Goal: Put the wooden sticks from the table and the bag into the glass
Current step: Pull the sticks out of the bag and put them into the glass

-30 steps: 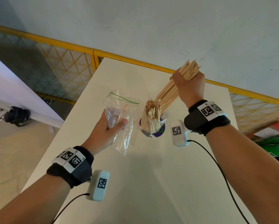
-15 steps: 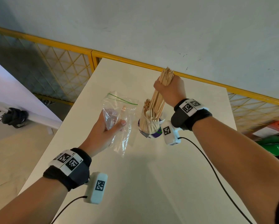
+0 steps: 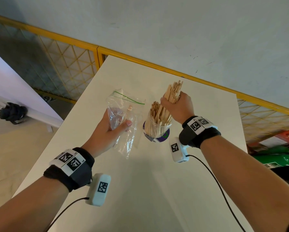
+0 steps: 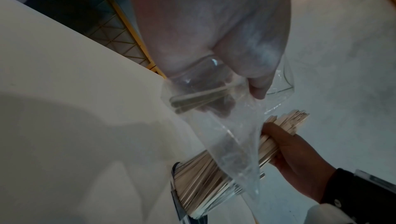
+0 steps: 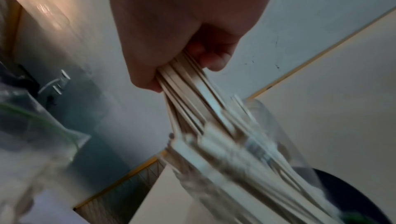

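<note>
over a white worktop [image 3: 157, 190], the right hand [image 3: 177, 107] is fisted around a bundle of wooden sticks [image 3: 173, 91] whose lower ends sit inside the glass [image 3: 158, 127], already crowded with sticks, while the left hand [image 3: 110, 131] grips a clear plastic bag [image 3: 125, 114] just beside it, a few sticks [image 4: 199, 95] visible inside. the step in hand looks like seating this bundle in the glass. the next move likely calls for loosening the fist so the sticks settle without tipping the glass, then emptying the bag.
</note>
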A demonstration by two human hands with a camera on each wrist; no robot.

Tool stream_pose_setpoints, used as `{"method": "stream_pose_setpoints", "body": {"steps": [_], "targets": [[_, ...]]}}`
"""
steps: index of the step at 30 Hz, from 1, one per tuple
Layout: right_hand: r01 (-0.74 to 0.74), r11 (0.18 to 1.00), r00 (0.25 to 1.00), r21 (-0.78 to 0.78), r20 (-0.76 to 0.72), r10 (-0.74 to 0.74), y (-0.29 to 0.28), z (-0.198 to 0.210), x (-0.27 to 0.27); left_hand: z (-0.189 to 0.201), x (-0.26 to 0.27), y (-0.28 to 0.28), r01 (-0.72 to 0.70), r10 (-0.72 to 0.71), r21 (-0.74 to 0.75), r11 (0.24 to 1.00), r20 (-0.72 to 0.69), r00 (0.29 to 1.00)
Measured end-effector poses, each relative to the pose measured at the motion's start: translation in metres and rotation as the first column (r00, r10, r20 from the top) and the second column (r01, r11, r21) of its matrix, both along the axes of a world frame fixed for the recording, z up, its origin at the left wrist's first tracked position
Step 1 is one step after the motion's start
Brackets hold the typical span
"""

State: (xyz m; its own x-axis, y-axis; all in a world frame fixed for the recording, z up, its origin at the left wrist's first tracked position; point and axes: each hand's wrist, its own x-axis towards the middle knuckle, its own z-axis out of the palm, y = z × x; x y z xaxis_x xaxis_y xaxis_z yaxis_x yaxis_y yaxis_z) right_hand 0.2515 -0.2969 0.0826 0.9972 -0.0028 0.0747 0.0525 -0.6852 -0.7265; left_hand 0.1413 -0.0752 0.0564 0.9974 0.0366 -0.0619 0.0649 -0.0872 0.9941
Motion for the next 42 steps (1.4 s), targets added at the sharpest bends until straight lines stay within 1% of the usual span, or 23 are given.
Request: {"method": "stream_pose_setpoints", "body": {"steps": [5, 8, 9, 12, 15, 20, 24, 27, 31, 36, 38, 42], "targets": [[0.046, 0.999, 0.998, 0.013, 0.041, -0.046, 0.004, -0.009, -0.005, 0.000, 0.000, 0.002, -0.005, 0.005, 0.007, 1.000, -0.023, 1.000], [0.039, 0.998, 0.999, -0.056, -0.032, -0.041, 0.005, -0.014, -0.003, -0.001, -0.001, 0.004, 0.002, -0.002, 0.005, 1.000, -0.017, 1.000], [0.036, 0.998, 0.997, -0.050, -0.065, -0.039, 0.005, -0.017, -0.003, -0.002, -0.001, 0.004, 0.005, -0.005, 0.005, 1.000, -0.016, 1.000], [0.053, 0.996, 0.990, 0.070, -0.133, -0.044, 0.005, -0.019, -0.003, -0.004, 0.000, 0.004, 0.003, -0.003, -0.015, 1.000, -0.021, 1.000], [0.055, 0.993, 0.988, 0.108, -0.147, -0.039, 0.003, -0.020, -0.002, -0.005, 0.001, 0.003, 0.021, -0.021, -0.020, 1.000, -0.014, 1.000], [0.062, 0.992, 0.989, 0.110, -0.137, -0.046, -0.002, -0.021, 0.000, -0.005, 0.002, 0.002, 0.025, -0.025, -0.005, 1.000, -0.013, 1.000], [0.081, 0.965, 0.978, 0.248, -0.206, -0.029, -0.003, -0.026, -0.005, -0.004, 0.002, 0.002, 0.030, -0.030, 0.017, 0.999, -0.007, 1.000], [0.081, 0.948, 0.975, 0.307, -0.223, -0.011, -0.005, -0.028, -0.005, -0.004, 0.002, 0.005, 0.031, -0.031, 0.028, 0.999, 0.008, 0.999], [0.061, 0.951, 0.979, 0.304, -0.205, 0.003, -0.007, -0.025, -0.001, -0.003, 0.002, 0.006, 0.025, -0.025, 0.036, 0.999, 0.011, 1.000], [-0.030, 0.948, 0.986, 0.316, -0.146, 0.080, -0.011, -0.018, 0.002, 0.001, 0.003, 0.003, 0.024, -0.025, 0.048, 0.999, 0.027, 0.999], [-0.060, 0.949, 0.983, 0.308, -0.145, 0.109, -0.012, -0.019, 0.002, 0.002, 0.003, 0.002, 0.028, -0.029, 0.041, 0.999, 0.032, 0.999], [-0.050, 0.943, 0.980, 0.329, -0.164, 0.109, -0.011, -0.021, 0.001, 0.003, 0.002, 0.001, 0.015, -0.017, 0.046, 0.999, 0.023, 1.000]]}}
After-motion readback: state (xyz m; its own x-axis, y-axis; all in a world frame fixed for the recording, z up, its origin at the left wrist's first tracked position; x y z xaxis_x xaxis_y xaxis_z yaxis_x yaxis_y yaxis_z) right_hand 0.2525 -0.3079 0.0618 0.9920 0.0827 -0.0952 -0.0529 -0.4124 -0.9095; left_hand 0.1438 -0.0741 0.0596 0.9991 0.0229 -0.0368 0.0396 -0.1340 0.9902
